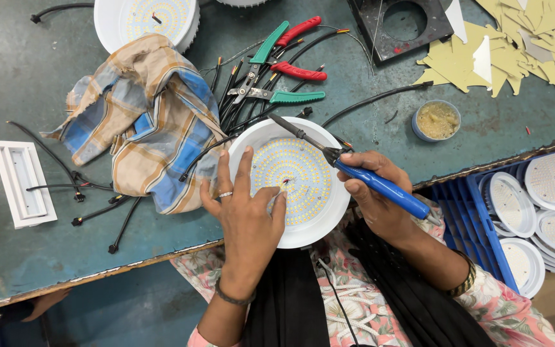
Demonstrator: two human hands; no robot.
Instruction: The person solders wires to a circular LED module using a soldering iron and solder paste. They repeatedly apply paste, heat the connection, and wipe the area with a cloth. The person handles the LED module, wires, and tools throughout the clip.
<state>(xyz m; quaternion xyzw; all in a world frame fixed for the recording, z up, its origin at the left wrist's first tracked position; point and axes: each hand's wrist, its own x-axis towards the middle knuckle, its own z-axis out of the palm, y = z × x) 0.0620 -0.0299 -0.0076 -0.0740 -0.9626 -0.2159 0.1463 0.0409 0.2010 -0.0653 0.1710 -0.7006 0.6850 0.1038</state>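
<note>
A round white lamp housing (326,216) with a yellow dotted LED board (303,168) lies at the near table edge. My left hand (246,212) rests on its left side, pinching thin wires (284,187) at the board's middle. My right hand (375,196) holds a blue-handled soldering iron (380,185); its dark tip (284,125) points up and left, over the housing's far rim.
A checked cloth (142,119) lies to the left. Pliers and cutters (277,64) with black cables sit behind. Another lamp housing (146,19), a flux pot (436,120), a white frame (22,183), yellow scraps (515,45), and a blue crate (467,218) of lamp housings surround the spot.
</note>
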